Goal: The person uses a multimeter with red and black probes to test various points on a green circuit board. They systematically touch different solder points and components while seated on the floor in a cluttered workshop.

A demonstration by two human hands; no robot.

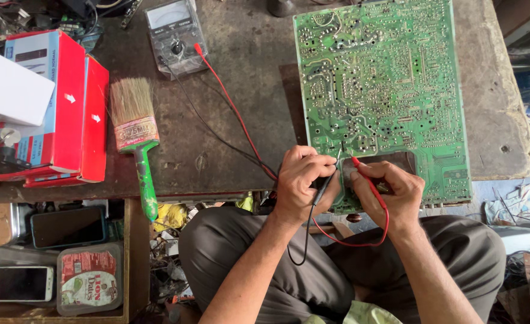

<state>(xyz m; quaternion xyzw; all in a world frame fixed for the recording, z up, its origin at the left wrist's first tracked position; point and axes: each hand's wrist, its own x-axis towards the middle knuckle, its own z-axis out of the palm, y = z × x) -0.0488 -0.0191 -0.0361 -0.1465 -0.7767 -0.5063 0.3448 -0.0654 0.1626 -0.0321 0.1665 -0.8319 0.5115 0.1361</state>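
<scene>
A large green circuit board (391, 90) lies solder side up on the dark workbench (241, 120). My left hand (301, 180) grips a black test probe (325, 187), its tip touching the board's near edge. My right hand (394, 192) holds a red test probe (367, 179), tip on the board beside the black one. Red and black leads (229, 114) run from the probes across the bench to an analog meter (175, 33) at the back.
A paintbrush with a green handle (137, 144) lies left of the leads. Red and white boxes (60, 114) sit at the far left. Two phones (66, 227) and a food tub (89, 279) rest in an open drawer below. My knees are under the bench edge.
</scene>
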